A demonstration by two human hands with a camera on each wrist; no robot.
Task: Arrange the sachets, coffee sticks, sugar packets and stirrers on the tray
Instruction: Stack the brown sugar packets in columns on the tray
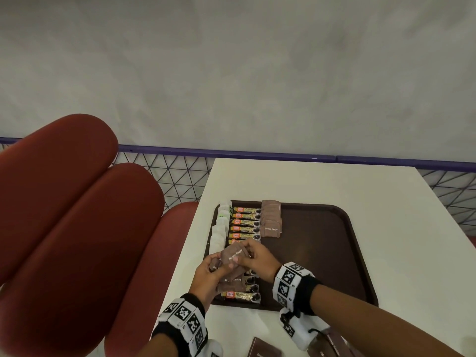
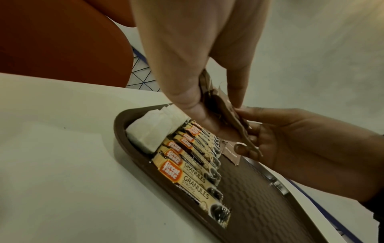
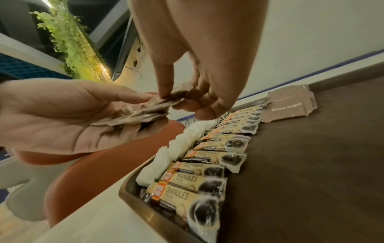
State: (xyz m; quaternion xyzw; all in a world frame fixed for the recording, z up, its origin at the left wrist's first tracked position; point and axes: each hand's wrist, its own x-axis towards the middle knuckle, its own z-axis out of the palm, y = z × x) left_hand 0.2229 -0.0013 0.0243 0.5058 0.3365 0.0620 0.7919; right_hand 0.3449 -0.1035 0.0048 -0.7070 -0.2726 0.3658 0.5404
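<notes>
Both wrists, wrapped in black bands with black-and-white square markers, reach in from the bottom of the head view and meet low at centre over a dark brown plastic tray [image 1: 322, 253]. Cupped palm-up, the left hand [image 1: 206, 273] curls its fingers under a small stack of brown paper sugar packets [image 1: 233, 264], while the right hand [image 1: 257, 258] pinches the top packet, printed "Brown Sugar", between thumb and fingertips [image 3: 166, 92]. Just below the hands, on the tray's left part, lies a column of cream and black coffee sticks [image 2: 187, 166] marked "Granules", side by side. White paper sachets [image 2: 153, 131] sit overlapped in a row along the tray's left rim, touching the sticks' ends. At the upper end of the tray, just right of the sticks, a short overlapped row of brown sugar packets [image 1: 271, 220] rests flat. This tray sits on a white table [image 1: 334, 181]; more brown packets [image 1: 264, 349] lie at the bottom edge. Red padded seat cushions [image 1: 77, 215] fill the left.
</notes>
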